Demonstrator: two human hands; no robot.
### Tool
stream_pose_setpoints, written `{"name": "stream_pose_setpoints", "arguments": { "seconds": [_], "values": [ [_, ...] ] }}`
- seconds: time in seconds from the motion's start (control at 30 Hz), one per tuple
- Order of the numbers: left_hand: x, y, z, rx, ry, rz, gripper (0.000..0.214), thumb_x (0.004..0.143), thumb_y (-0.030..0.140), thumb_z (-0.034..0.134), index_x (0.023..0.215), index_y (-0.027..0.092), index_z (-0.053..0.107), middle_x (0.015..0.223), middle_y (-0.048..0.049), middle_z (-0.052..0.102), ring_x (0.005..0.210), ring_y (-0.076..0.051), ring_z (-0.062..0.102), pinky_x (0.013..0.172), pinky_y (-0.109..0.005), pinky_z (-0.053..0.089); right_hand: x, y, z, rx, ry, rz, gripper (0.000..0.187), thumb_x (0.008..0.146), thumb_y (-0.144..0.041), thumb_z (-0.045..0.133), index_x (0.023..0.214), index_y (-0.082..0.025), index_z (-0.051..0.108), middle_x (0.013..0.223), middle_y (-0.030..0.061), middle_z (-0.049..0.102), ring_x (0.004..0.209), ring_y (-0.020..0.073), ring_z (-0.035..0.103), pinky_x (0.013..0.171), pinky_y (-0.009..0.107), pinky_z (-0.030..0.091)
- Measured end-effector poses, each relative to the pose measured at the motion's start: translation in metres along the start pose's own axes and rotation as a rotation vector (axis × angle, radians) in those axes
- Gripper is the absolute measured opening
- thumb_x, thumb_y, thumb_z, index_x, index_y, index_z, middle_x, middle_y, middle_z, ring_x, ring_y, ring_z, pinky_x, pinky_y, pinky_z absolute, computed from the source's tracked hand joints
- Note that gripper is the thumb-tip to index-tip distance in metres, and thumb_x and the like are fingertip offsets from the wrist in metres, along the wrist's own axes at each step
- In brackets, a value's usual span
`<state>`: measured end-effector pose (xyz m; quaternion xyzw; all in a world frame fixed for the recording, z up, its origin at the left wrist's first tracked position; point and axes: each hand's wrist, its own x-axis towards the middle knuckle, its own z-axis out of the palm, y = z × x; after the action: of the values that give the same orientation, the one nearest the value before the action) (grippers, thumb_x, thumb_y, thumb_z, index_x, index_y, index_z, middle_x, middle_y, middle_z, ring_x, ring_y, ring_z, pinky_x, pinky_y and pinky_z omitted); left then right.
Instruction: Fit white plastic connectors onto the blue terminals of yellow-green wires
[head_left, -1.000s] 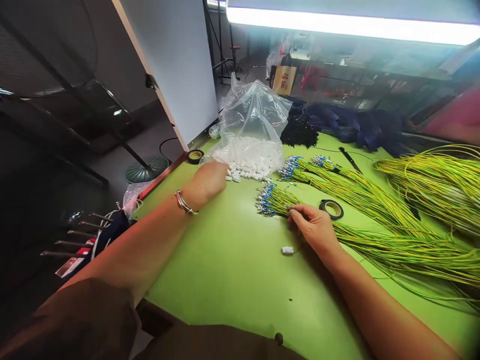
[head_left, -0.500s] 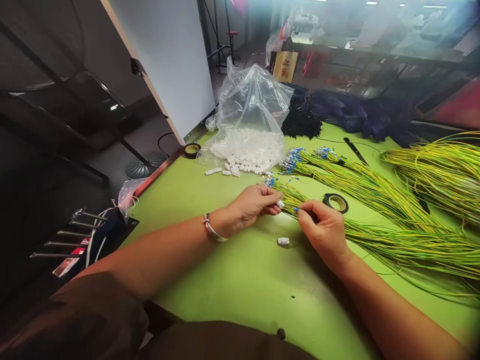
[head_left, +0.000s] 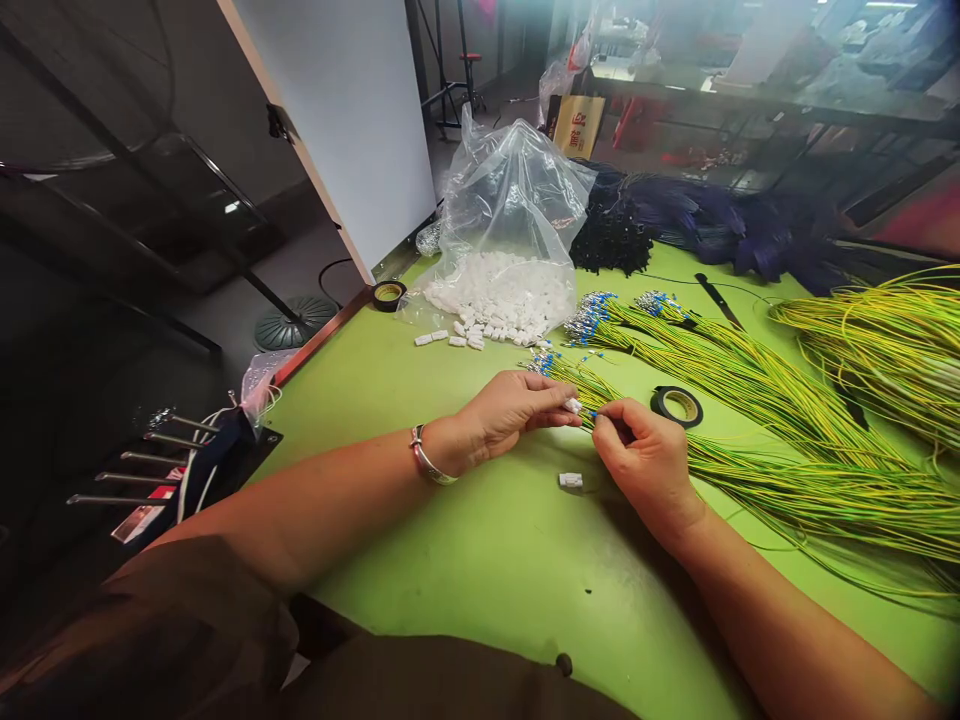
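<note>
Head view: the step in hand looks like the joining of a wire end to a plug housing. The left hand [head_left: 510,410] has thumb and fingertips pinched together on one small white connector [head_left: 573,405], held just above the green worktop [head_left: 465,560] at centre. The right hand [head_left: 649,465] is pinched on a single yellow-green wire [head_left: 592,413] close behind its blue tip, and that tip sits just beside the connector, touching or nearly so; which cannot be told. Seating the tip would, by the look of it, call for lining it up squarely with the housing's opening and a short, steady push, with the left hand holding firm against it.

Counted:
- Two hands, with one bracelet [head_left: 427,458] on the left wrist.
- One connector held.
- One spare connector [head_left: 570,480] lying alone just near of the hands.
- One clear bag [head_left: 510,190] at the far centre with a heap of connectors inside, far too many to count.
- A scatter of loose pieces [head_left: 457,338] at the bag's mouth, roughly a dozen.
- Two tape rolls: one [head_left: 676,405] right of the hands, one [head_left: 389,294] at the far left edge.
- Three fans of blue-tipped wire bundles [head_left: 750,400] running right.
- One looped coil [head_left: 885,340] at the far right.
- One dark-handled tool [head_left: 716,298] beyond the bundles.
</note>
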<state>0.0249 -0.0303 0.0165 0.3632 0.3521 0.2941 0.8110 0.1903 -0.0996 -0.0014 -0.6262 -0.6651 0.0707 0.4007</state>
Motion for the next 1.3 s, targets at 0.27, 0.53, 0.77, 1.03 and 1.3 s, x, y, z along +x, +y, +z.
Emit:
{"name": "stream_pose_setpoints", "arguments": {
  "seconds": [0.27, 0.53, 0.77, 1.03, 1.3],
  "values": [
    [-0.001, 0.002, -0.002, 0.031, 0.004, -0.008, 0.025, 0.060, 0.020, 0.082, 0.077, 0.007, 0.068, 0.070, -0.0048, 0.068, 0.067, -0.012, 0.066, 0.071, -0.024, 0.053, -0.002, 0.002, -0.001, -0.010, -0.029, -0.009, 0.010, 0.077, -0.020, 0.054, 0.068, -0.020, 0.059, 0.054, -0.0031, 0.052, 0.047, 0.0100, 0.043, 0.050, 0.024, 0.036],
    [-0.004, 0.003, -0.004, 0.167, -0.030, 0.057, 0.026, 0.066, 0.026, 0.080, 0.079, 0.008, 0.067, 0.066, -0.0053, 0.068, 0.065, -0.011, 0.066, 0.066, -0.022, 0.051, -0.002, 0.002, -0.002, -0.023, -0.021, -0.026, 0.011, 0.076, -0.018, 0.054, 0.066, -0.019, 0.058, 0.053, -0.0033, 0.051, 0.046, 0.0097, 0.042, 0.050, 0.023, 0.035],
    [-0.003, -0.001, -0.003, 0.237, -0.040, 0.110, 0.030, 0.067, 0.031, 0.079, 0.081, 0.008, 0.066, 0.067, -0.0058, 0.069, 0.060, -0.011, 0.065, 0.061, -0.022, 0.053, -0.003, 0.002, -0.003, -0.162, -0.036, -0.113, 0.013, 0.076, -0.019, 0.053, 0.064, -0.019, 0.058, 0.054, -0.0017, 0.053, 0.048, 0.0104, 0.043, 0.051, 0.025, 0.034],
    [-0.002, -0.004, 0.003, 0.318, -0.004, 0.164, 0.022, 0.067, 0.025, 0.078, 0.077, 0.009, 0.065, 0.061, -0.0019, 0.066, 0.054, -0.010, 0.063, 0.056, -0.022, 0.054, -0.002, 0.000, -0.002, -0.015, -0.096, -0.107, 0.015, 0.079, -0.020, 0.052, 0.067, -0.020, 0.061, 0.054, -0.0017, 0.053, 0.048, 0.0107, 0.043, 0.051, 0.024, 0.037],
    [-0.003, -0.007, 0.004, 0.245, -0.037, 0.139, 0.019, 0.072, 0.023, 0.074, 0.078, 0.008, 0.064, 0.063, -0.0038, 0.068, 0.057, -0.009, 0.064, 0.064, -0.022, 0.055, 0.000, -0.002, -0.002, 0.162, -0.129, 0.090, 0.010, 0.078, -0.021, 0.055, 0.073, -0.018, 0.064, 0.056, -0.0018, 0.057, 0.047, 0.0100, 0.045, 0.048, 0.023, 0.038]
  ]
}}
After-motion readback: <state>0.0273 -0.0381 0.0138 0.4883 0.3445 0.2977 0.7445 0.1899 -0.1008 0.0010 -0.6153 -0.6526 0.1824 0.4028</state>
